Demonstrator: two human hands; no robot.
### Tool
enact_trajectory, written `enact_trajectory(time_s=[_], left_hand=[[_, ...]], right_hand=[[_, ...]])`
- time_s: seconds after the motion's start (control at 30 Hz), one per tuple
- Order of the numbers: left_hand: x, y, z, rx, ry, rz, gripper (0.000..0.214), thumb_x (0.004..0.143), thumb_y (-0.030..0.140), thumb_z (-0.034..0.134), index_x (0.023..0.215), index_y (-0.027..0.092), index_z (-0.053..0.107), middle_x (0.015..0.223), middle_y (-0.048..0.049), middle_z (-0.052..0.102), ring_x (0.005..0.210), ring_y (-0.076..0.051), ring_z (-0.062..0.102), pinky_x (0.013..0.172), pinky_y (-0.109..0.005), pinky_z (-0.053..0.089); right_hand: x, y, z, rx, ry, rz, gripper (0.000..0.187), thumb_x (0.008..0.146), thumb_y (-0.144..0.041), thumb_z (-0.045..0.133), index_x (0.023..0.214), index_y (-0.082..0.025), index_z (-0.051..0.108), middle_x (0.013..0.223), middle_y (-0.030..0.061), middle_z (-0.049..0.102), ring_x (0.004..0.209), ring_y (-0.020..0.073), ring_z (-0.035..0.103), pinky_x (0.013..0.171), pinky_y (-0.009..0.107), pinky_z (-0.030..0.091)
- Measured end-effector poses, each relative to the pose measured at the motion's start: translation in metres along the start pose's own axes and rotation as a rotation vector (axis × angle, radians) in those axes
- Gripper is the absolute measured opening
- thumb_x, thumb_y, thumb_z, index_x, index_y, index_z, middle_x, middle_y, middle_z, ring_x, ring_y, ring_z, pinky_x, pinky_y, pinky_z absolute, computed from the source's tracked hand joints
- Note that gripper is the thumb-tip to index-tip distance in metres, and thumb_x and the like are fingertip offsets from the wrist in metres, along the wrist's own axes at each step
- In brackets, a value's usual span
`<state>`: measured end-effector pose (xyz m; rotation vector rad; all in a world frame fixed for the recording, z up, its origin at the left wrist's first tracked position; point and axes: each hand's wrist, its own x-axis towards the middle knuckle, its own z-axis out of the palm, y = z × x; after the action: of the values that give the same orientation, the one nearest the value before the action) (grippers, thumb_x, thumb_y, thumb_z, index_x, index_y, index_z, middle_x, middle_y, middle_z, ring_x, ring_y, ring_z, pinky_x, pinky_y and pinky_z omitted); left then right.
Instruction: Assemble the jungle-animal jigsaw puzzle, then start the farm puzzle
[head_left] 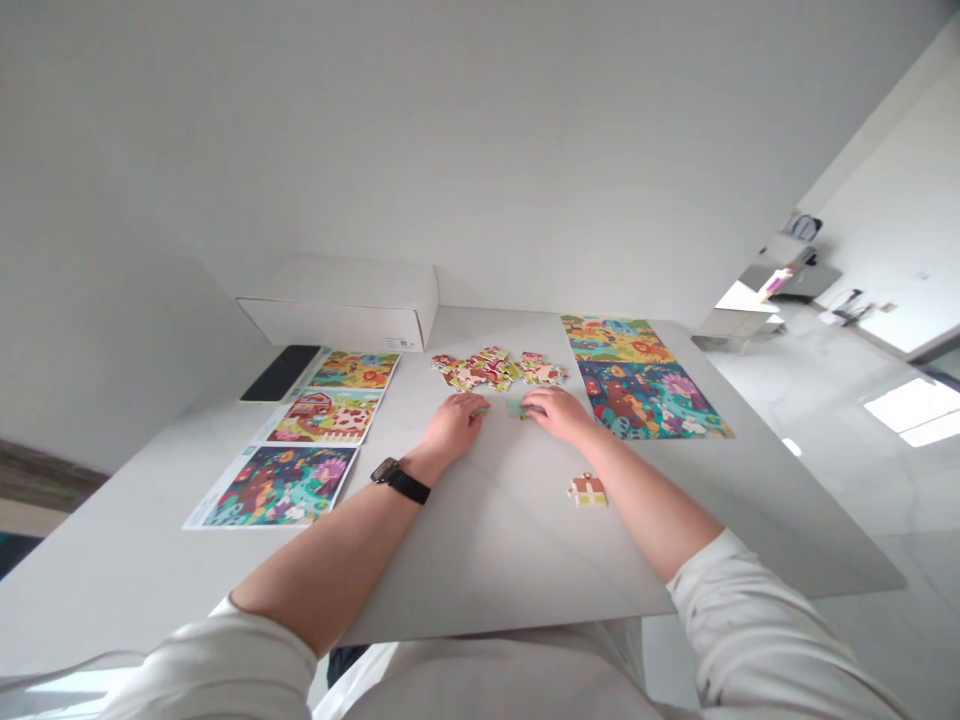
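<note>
My left hand rests low over the table with its fingers closed on a small puzzle piece, of which only a greenish edge shows. Opposite it, my right hand pinches a pale green puzzle piece at its right side. A gap separates the two pieces. Just beyond both hands lies a heap of loose puzzle pieces in red, cream and green. Nearer to me, beside my right forearm, sits a brown and cream joined puzzle section.
Two finished-looking colourful puzzles lie at the right. On the left are picture sheets and a dark phone. Behind them a white box stands against the wall. The table ends close to my body.
</note>
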<state>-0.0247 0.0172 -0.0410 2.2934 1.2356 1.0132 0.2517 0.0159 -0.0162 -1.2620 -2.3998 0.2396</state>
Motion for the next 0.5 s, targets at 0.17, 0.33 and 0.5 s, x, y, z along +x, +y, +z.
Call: enact_trajectory(time_s=[0.17, 0.33, 0.5], left_hand=[[0.001, 0.005, -0.004, 0.01, 0.022, -0.007, 0.032, 0.081, 0.012, 0.057, 0.102, 0.02, 0.079, 0.12, -0.0136, 0.079, 0.118, -0.034, 0.07, 0.111, -0.054, 0.052], [-0.004, 0.022, -0.014, -0.064, 0.121, 0.124, 0.044, 0.077, 0.001, 0.046, 0.099, 0.021, 0.078, 0.116, -0.0077, 0.078, 0.116, -0.024, 0.069, 0.109, -0.043, 0.053], [-0.007, 0.034, -0.009, -0.239, 0.146, 0.027, 0.039, 0.076, 0.002, 0.045, 0.096, 0.019, 0.074, 0.086, -0.003, 0.074, 0.079, -0.016, 0.068, 0.076, -0.028, 0.055]], right_hand=[[-0.003, -0.005, 0.005, -0.013, 0.032, 0.002, 0.022, 0.094, -0.017, 0.072, 0.113, -0.022, 0.081, 0.124, 0.0105, 0.079, 0.117, 0.0263, 0.072, 0.108, 0.043, 0.052], [-0.003, -0.001, -0.009, 0.04, 0.067, 0.095, 0.036, 0.093, -0.009, 0.063, 0.121, -0.025, 0.078, 0.128, 0.009, 0.078, 0.117, 0.0247, 0.073, 0.106, 0.04, 0.054], [0.003, 0.017, -0.084, 0.148, 0.417, 0.315, 0.037, 0.096, -0.017, 0.056, 0.128, -0.022, 0.073, 0.105, 0.0063, 0.083, 0.094, 0.0224, 0.077, 0.095, 0.038, 0.058]])
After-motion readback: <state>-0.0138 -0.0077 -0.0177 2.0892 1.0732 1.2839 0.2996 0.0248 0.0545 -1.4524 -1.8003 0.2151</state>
